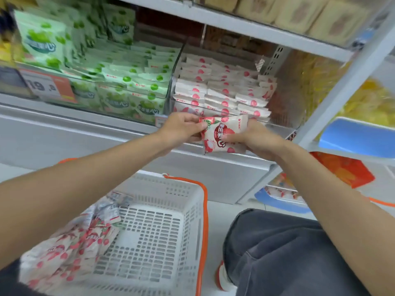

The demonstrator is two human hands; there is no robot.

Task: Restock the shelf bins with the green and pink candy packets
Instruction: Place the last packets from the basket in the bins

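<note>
The pink packet [223, 135], pinched by the left hand [181, 129] and right hand [256, 139], is held just short of the pink bin [222, 90] at 12 o'clock.

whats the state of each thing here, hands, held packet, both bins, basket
left hand: grips the pink packet's left edge
right hand: grips the packet's right side
pink packet: held by both hands in front of the pink bin, not yet in
pink bin: mostly filled
green bin: packed full
basket: on the floor, spare packets in its left part
</note>
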